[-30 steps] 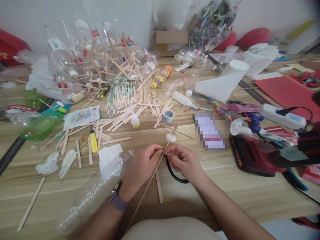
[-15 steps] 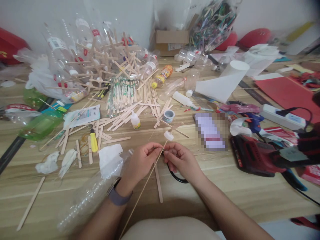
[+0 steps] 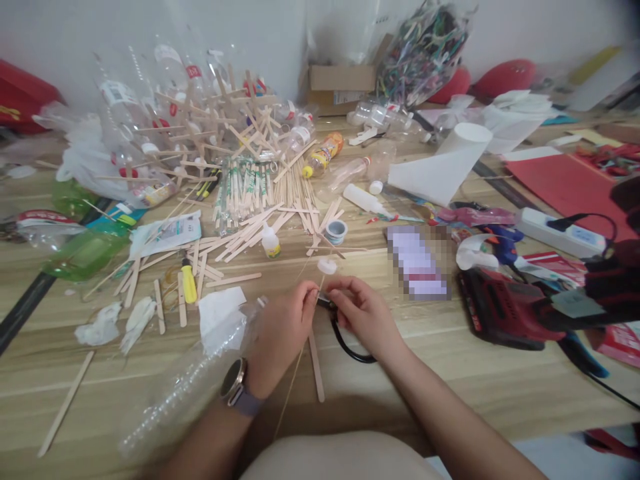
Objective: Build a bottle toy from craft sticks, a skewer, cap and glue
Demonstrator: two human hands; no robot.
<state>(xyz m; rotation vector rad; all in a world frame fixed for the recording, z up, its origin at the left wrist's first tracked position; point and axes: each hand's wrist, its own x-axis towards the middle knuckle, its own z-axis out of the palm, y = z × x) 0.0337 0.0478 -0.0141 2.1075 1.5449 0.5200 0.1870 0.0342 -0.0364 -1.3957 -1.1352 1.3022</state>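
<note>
My left hand is closed, thumb and fingertips pinching a thin bamboo skewer that runs down toward my body. Just beyond the fingertips, a small white plastic cap sits at the skewer's far end. My right hand is closed beside the left, around what look like black-handled scissors. A large black loop hangs below the palm, and a short metal part shows near the skewer. The fingers partly hide where the two meet. Under the hands lies a flat wooden craft stick.
A clear plastic bottle lies left of my forearm. Ahead are a small glue bottle, a grey tape roll and piled craft sticks. On the right are a pixelated phone-like object and a red power tool.
My left hand has turned at the wrist, showing the watch face. The white cap and skewer tip have shifted slightly left, and the black and metal part is now more exposed between the hands.
</note>
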